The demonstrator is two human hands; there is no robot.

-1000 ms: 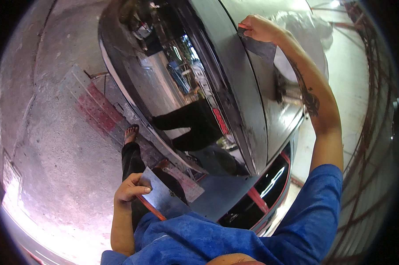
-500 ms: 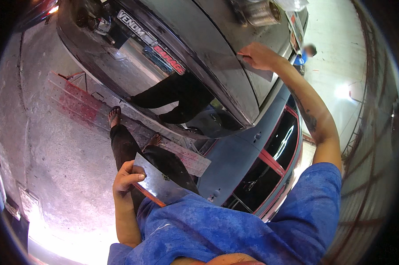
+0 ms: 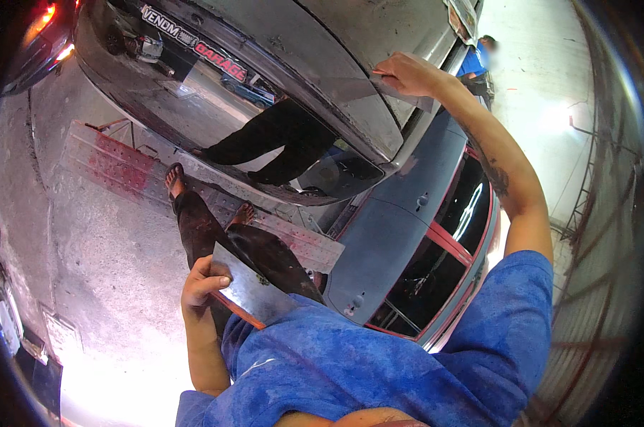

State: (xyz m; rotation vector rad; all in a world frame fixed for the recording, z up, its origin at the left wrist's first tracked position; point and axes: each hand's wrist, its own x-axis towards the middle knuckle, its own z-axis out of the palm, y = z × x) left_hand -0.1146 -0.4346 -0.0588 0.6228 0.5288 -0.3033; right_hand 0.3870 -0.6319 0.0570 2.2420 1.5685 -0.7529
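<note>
My left hand (image 3: 202, 286) is closed on a flat metal putty plate (image 3: 254, 288) with an orange edge, thumb on top, tilted in front of my blue shirt. Up ahead, my right hand (image 3: 409, 75) grips a thin flat putty scraper (image 3: 416, 102) with an orange edge showing at the fingertips. Its blade lies at or close to the dull grey panel (image 3: 368, 99) near the car's rounded corner; whether it touches is hard to tell. Below that panel is the car's dark, glossy window glass (image 3: 194, 124), carrying a sticker strip and reflecting my legs.
My feet stand on a worn red-and-grey metal platform (image 3: 300, 242). To the right is a blue-grey car (image 3: 379, 235) with red window frames. Another person in blue (image 3: 473, 64) is beyond the panel. Paper (image 3: 463, 21) lies along its far edge. A red-lit car (image 3: 30, 50) stands upper left.
My view has shifted, so the car sits higher and further left. The tin on the panel has left the picture. Both hands keep their holds; the right stays near the panel's corner.
</note>
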